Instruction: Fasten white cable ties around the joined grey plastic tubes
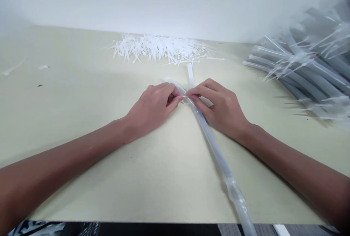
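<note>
A long translucent plastic tube (212, 139) lies slantwise over the table, its near end hanging past the front edge. Around its upper part loops a thin white cable tie (185, 101). My left hand (155, 106) is closed in a pinch on the tie, just left of the tube. From the right, my right hand (218, 104) pinches at the same spot, its fingertips against the tie and the tube. Behind the fingers a ribbed clear strip (175, 83) and a flat white strip (190, 75) stick out. The exact grip between the fingertips is partly hidden.
A heap of white cable ties (161, 48) lies at the back of the table (109, 177), by the wall. At the right stands a pile of grey translucent tubes (308, 64) with ties on them. A loose tie (13, 67) lies far left.
</note>
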`<state>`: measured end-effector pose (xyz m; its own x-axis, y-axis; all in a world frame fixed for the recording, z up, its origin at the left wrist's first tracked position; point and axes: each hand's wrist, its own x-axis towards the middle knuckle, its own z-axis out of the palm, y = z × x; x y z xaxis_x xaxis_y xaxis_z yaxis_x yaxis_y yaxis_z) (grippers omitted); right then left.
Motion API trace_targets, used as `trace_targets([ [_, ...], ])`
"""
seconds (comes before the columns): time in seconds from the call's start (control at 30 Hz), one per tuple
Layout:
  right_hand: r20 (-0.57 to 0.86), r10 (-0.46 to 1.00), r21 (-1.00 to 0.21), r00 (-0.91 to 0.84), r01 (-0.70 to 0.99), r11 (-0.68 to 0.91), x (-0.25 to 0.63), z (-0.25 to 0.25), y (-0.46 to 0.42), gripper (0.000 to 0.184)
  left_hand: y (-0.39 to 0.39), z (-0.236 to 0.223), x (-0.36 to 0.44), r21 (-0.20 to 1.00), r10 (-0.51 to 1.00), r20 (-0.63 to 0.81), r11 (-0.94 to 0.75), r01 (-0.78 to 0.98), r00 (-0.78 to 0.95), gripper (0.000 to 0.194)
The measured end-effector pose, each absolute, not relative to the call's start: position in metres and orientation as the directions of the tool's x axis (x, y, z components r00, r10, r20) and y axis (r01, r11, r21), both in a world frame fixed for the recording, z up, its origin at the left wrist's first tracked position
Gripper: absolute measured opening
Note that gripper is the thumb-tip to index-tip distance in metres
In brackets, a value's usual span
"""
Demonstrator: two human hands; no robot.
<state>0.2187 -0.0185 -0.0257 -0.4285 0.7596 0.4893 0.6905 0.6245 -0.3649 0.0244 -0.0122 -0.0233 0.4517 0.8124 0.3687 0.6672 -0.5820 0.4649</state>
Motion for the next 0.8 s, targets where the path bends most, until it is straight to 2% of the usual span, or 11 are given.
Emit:
trace_targets([
  [0.8,0.504,0.726,-0.313,-0.468,0.685,0.658,0.2202,-0.0261,-0.0188,0.017,-0.012,-0.0224,0.0246,0.48,0.814,0.349,-0.581,0.657,0.465,0.015],
])
